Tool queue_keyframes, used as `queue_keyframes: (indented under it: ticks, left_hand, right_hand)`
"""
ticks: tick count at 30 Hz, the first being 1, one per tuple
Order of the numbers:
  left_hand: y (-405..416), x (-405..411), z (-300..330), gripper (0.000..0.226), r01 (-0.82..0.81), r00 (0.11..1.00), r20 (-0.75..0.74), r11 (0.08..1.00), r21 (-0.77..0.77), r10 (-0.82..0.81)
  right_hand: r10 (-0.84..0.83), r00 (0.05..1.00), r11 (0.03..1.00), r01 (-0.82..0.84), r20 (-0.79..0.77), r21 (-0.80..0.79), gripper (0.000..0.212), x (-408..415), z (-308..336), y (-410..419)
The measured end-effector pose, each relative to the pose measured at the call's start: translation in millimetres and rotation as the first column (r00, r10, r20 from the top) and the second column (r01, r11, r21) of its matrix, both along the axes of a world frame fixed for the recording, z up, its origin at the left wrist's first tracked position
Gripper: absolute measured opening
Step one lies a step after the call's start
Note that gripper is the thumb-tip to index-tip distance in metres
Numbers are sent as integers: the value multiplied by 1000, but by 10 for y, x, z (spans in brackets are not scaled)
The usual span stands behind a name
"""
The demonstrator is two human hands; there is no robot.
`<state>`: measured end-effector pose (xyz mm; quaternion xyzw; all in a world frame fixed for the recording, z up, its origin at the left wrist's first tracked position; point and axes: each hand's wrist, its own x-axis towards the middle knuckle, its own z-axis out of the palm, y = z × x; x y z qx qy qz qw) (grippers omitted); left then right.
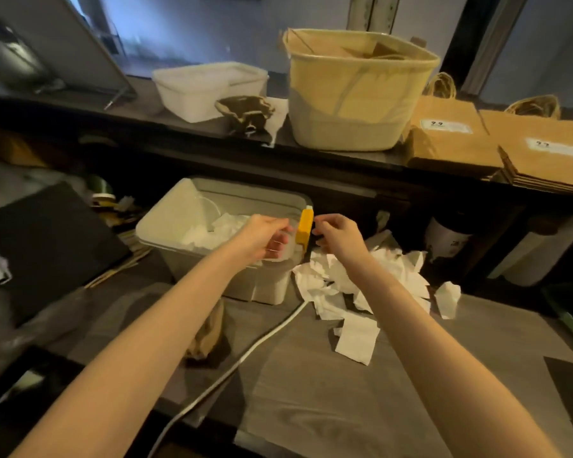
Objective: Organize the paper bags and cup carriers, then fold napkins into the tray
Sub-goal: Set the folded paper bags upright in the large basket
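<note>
- The tray (166,223), a translucent plastic tub with rounded corners and a yellow clip latch (304,230) on its right end, sits at the far side of the grey wood-grain counter (344,408), with crumpled white napkins (217,231) inside.
- The left hand (265,238) reaches over the tray's right end, fingers curled; something pale and blurred sits under them, and I cannot tell whether they grip it.
- The right hand (339,238) is just right of the latch, its fingertips drawn together close to the yellow clip; contact is unclear.
- A loose heap of napkins (361,285), thin, creased and partly unfolded, lies on the counter just right of the tray, under the right wrist.
- A white cable (245,358) runs from the tray's near side toward the near edge, past a crumpled brown paper piece (209,335).
- On the raised far shelf: a white lidded box (209,90), a moulded pulp cup carrier (245,112), a tall cream bin (358,94) holding brown paper bags, and flat stacks of kraft paper bags (497,147) with twisted handles at far right.
- A black clipboard (40,246) lies to the left.
</note>
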<state>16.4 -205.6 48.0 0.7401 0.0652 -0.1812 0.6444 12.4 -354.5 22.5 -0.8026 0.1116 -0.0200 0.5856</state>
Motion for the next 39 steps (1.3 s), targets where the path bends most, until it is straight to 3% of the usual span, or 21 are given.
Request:
queue_keyframes:
  ticks: [6, 8, 11, 13, 18, 23, 32, 39]
  left_hand:
    - [785, -171, -88, 25, -285, 957, -40, 958, 40, 286]
    - [954, -218, -155, 21, -353, 931, -79, 934, 49, 356]
    - [1106, -244, -245, 15, -405, 907, -97, 913, 57, 409]
    - [1139, -226, -297, 16, -417, 904, -85, 908, 51, 420]
    - [1165, -45, -403, 19, -444, 895, -25, 894, 59, 446]
    - [1193, 232, -464, 18, -438, 898, -1, 895, 85, 440]
    - [1191, 772, -475, 14, -394, 919, 27, 915, 87, 394]
    - [1166, 1054, -475, 24, -392, 919, 10, 913, 113, 393]
  right_hand:
    - [-59, 973, 998, 49, -223, -50, 58, 97, -148, 453]
    - [-128, 955, 987, 98, -267, -124, 55, 93, -198, 530]
    - [-204, 946, 979, 205, -252, -23, 43, 86, -301, 587]
    - [-233, 944, 961, 261, -234, 96, 36, 83, -395, 600]
    - [-170, 971, 964, 199, -167, 176, 46, 151, -552, 632]
    - [-206, 966, 958, 232, -155, 169, 52, 382, -590, 623]
    - [-244, 951, 909, 292, -191, 297, 57, 677, -312, 644]
    - [-308, 932, 903, 349, -188, 251, 53, 888, -279, 670]
